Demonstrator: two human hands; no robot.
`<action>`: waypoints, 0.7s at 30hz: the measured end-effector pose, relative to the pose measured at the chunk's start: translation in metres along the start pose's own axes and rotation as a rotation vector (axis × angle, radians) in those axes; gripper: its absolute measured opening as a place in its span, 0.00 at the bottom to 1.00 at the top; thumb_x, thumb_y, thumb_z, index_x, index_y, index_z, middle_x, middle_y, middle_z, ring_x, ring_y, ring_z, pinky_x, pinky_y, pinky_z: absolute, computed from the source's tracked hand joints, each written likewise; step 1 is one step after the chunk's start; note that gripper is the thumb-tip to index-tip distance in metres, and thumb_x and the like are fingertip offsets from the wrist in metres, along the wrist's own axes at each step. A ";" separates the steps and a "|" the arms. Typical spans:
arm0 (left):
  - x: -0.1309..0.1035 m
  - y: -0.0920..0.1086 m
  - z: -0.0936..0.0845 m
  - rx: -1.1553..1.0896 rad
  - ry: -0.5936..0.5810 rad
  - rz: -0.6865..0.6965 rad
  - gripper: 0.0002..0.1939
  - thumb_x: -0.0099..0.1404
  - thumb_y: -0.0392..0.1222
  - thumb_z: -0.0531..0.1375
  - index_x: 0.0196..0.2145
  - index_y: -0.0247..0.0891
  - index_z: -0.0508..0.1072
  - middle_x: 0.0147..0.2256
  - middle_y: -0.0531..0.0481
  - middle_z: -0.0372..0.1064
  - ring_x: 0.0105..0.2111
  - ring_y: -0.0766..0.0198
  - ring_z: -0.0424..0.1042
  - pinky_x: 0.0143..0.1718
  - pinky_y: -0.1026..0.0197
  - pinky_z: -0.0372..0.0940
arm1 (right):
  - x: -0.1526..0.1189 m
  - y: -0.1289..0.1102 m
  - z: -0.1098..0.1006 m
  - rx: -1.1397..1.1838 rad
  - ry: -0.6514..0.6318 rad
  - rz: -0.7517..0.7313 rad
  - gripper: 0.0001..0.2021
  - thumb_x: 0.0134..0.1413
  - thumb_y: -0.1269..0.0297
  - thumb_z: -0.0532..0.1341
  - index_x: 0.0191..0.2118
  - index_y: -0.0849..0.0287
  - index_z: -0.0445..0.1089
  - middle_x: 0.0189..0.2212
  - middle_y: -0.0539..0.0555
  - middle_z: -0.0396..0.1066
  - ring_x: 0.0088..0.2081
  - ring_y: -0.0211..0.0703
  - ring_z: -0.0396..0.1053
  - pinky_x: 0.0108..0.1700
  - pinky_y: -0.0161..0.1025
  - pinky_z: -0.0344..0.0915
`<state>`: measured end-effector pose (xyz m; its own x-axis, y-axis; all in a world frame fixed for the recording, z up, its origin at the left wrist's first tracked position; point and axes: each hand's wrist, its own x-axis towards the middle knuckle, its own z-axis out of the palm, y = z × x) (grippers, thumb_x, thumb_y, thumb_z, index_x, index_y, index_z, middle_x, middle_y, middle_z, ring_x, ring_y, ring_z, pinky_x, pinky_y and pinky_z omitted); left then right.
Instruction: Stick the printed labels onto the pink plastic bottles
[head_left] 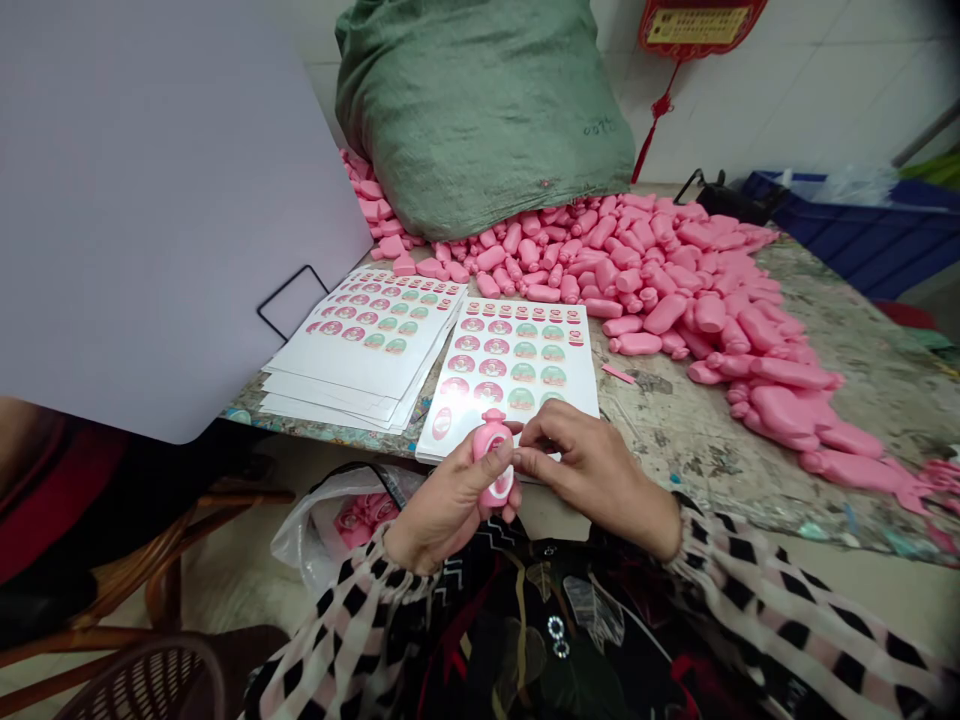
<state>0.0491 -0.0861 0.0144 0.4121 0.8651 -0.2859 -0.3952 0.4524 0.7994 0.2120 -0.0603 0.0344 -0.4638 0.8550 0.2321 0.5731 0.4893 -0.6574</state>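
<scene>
My left hand (446, 500) is wrapped round a small pink plastic bottle (490, 436), its thumb lying across the front. The bottle has an oval pink-and-white sticker on its front and is held upright, cap end away from me. Right beside it is my right hand (600, 470), with thumb and fingers bent together near the bottle's edge. Whether those fingertips hold anything is hidden. Under and beyond my hands lies a sheet of stickers (581, 390) with pink and green labels. To its left is a stack of similar sheets (337, 375).
Many pink bottles (667, 290) are heaped across the table (675, 430), below a large green sack (487, 110). A big pale panel (150, 200) stands at left. A clear bag (307, 530) with pink items sits below the edge. A blue crate (862, 235) is at right.
</scene>
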 end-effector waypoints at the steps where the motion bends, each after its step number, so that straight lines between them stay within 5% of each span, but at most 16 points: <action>1: 0.000 -0.001 0.001 0.018 0.016 0.014 0.14 0.63 0.47 0.55 0.44 0.41 0.61 0.27 0.56 0.60 0.21 0.72 0.63 0.20 0.68 0.58 | -0.001 -0.001 -0.001 -0.051 -0.012 -0.007 0.09 0.56 0.58 0.56 0.31 0.57 0.68 0.31 0.50 0.66 0.32 0.36 0.63 0.34 0.34 0.56; 6: -0.005 -0.002 -0.002 0.047 0.086 0.018 0.17 0.63 0.47 0.55 0.48 0.42 0.57 0.29 0.54 0.64 0.19 0.72 0.62 0.18 0.68 0.56 | -0.001 0.014 -0.005 -0.179 -0.028 0.031 0.09 0.57 0.57 0.55 0.32 0.56 0.67 0.31 0.49 0.67 0.33 0.36 0.63 0.34 0.33 0.56; 11: -0.032 0.000 -0.025 0.093 0.274 0.010 0.18 0.57 0.44 0.61 0.43 0.38 0.62 0.31 0.49 0.69 0.21 0.71 0.64 0.20 0.68 0.57 | 0.004 0.071 -0.035 -0.256 0.119 0.283 0.14 0.52 0.50 0.57 0.33 0.56 0.67 0.32 0.49 0.70 0.33 0.39 0.66 0.32 0.34 0.56; 16: -0.058 -0.030 -0.077 0.271 0.666 -0.101 0.20 0.50 0.50 0.64 0.37 0.40 0.63 0.15 0.61 0.61 0.13 0.71 0.58 0.16 0.69 0.53 | 0.018 0.131 -0.071 -0.643 0.101 0.457 0.11 0.54 0.59 0.54 0.38 0.57 0.70 0.39 0.55 0.71 0.38 0.44 0.67 0.33 0.36 0.56; 18: -0.068 -0.044 -0.107 0.537 0.806 -0.220 0.22 0.52 0.57 0.60 0.39 0.39 0.65 0.12 0.59 0.59 0.12 0.66 0.59 0.14 0.67 0.52 | 0.026 0.149 -0.080 -0.783 0.049 0.507 0.12 0.54 0.64 0.53 0.42 0.57 0.69 0.43 0.56 0.69 0.40 0.46 0.67 0.32 0.36 0.56; 21: -0.082 -0.057 -0.148 0.978 0.841 -0.315 0.23 0.55 0.61 0.53 0.35 0.38 0.71 0.17 0.51 0.68 0.19 0.55 0.70 0.19 0.60 0.61 | 0.039 0.167 -0.084 -0.896 -0.062 0.515 0.14 0.54 0.65 0.54 0.46 0.57 0.67 0.46 0.59 0.67 0.41 0.48 0.67 0.32 0.37 0.56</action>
<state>-0.0836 -0.1511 -0.0853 -0.3935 0.7827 -0.4822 0.5188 0.6221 0.5864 0.3466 0.0692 -0.0060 -0.0389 0.9990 0.0202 0.9928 0.0363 0.1143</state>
